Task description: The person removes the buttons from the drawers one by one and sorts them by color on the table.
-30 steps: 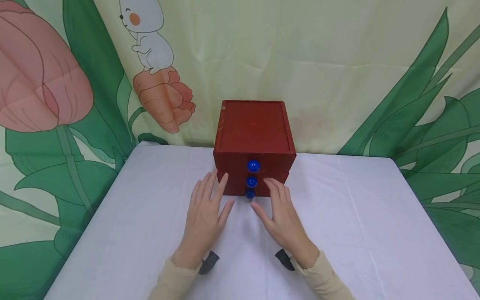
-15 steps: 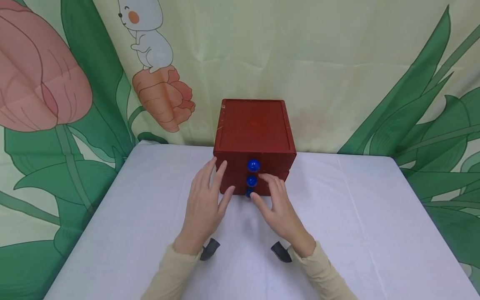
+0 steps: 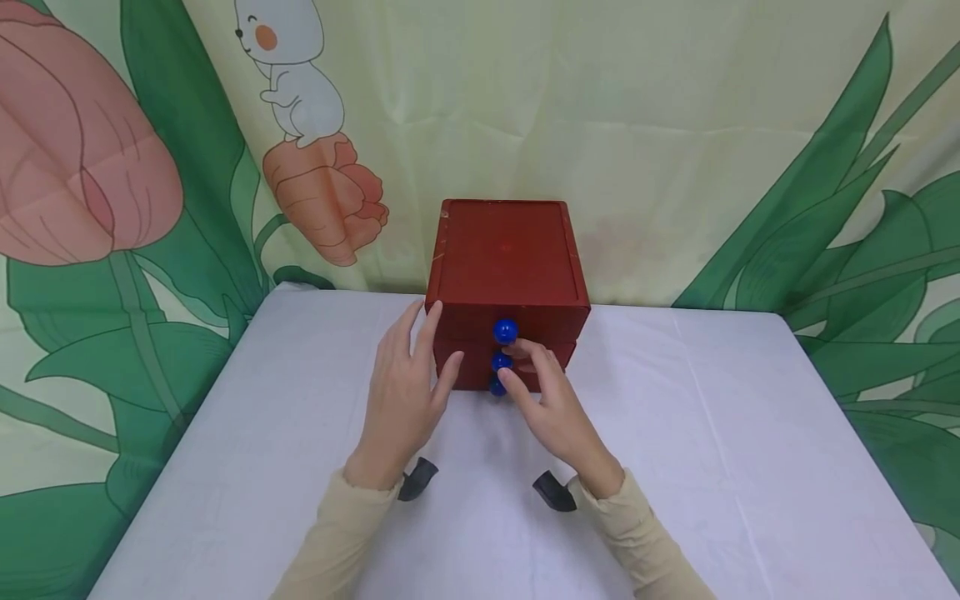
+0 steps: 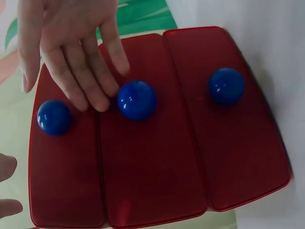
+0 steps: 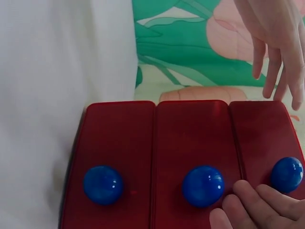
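A dark red cabinet point(image 3: 510, 254) has three stacked drawers, all looking closed, each with a round blue knob. My right hand point(image 3: 551, 408) reaches the front, its fingers loosely bent near the middle knob point(image 4: 137, 100). In the right wrist view the fingertips lie between that knob and the top knob point(image 5: 287, 174); no grip shows, and contact cannot be told. The bottom knob point(image 4: 226, 86) is free of fingers. My left hand point(image 3: 401, 400) hovers by the cabinet's left front edge, fingers extended, holding nothing.
The cabinet stands on a white-covered table point(image 3: 675, 433) near its back edge. A printed cloth backdrop point(image 3: 637, 150) with plants, a tulip and a rabbit on a carrot hangs right behind. Black straps point(image 3: 555, 492) stick out at both wrists.
Both hands have moved forward toward the cabinet. The right hand has also shifted slightly left, up to the middle knob, its fingers coming closer around it. The cabinet has stayed put.
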Demonstrator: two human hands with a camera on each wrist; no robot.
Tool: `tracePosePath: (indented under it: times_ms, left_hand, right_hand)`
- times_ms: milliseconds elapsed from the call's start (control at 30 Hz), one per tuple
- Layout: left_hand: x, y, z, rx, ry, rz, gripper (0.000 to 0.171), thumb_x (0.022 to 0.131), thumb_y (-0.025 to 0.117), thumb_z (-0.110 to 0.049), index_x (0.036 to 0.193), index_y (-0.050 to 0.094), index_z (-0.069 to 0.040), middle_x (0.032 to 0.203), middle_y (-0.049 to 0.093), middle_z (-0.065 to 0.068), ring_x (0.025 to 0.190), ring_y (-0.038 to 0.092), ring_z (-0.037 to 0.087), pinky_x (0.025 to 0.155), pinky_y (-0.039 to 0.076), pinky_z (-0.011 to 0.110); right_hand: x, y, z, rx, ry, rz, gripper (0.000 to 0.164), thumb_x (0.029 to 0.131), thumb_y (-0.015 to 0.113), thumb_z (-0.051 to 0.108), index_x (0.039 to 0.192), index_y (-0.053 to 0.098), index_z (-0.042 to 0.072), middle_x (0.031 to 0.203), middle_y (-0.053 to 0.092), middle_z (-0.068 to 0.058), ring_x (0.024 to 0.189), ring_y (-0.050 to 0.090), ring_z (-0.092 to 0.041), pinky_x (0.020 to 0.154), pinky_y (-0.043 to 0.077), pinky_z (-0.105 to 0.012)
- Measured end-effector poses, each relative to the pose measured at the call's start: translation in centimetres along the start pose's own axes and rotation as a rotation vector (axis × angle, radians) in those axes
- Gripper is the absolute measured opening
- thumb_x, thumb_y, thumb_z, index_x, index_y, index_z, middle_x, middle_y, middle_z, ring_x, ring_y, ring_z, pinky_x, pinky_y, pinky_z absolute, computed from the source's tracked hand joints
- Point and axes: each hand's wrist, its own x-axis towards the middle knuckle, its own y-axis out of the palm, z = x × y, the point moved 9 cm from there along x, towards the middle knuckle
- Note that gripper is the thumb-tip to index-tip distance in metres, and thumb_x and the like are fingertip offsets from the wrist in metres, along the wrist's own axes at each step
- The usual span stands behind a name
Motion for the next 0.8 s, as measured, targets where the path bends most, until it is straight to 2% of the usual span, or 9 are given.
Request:
tracePosePath:
  times_ms: [267,400,800]
  left_hand:
    - [2.0,-0.5,0.4,-0.028,-0.019,-0.053,0.062,0.097,0.062,-0.031,0.148,0.041,-0.003,0.144,0.048,0.019,0.13,0.049,0.034,0.109,0.042,0.048]
    - [2.8,-0.4,0.5,-0.069,-0.043,-0.053,0.059,0.098,0.061,-0.032,0.147,0.043,-0.004,0.142,0.049,0.017,0.129,0.049,0.033,0.109,0.041,0.048]
    - [4.4,0.3,0.8,-0.127,-0.077,-0.058,0.051,0.1,0.058,-0.032,0.142,0.049,-0.005,0.141,0.052,0.015,0.128,0.051,0.029,0.109,0.042,0.044]
  right_hand:
    - [0.7,-0.2,0.3,0.062,0.005,0.005,0.04,0.101,0.058,0.026,0.137,0.05,0.01,0.13,0.061,-0.007,0.116,0.059,-0.02,0.098,0.052,-0.042]
    - [0.9,-0.4,0.4,0.066,-0.001,-0.009,0.037,0.101,0.058,0.024,0.135,0.052,0.009,0.127,0.062,-0.008,0.115,0.06,-0.019,0.099,0.051,-0.038]
    - [1.5,-0.1,-0.1,0.087,0.057,-0.03,0.035,0.102,0.055,0.031,0.129,0.056,0.008,0.122,0.066,-0.007,0.111,0.065,-0.023,0.094,0.055,-0.043]
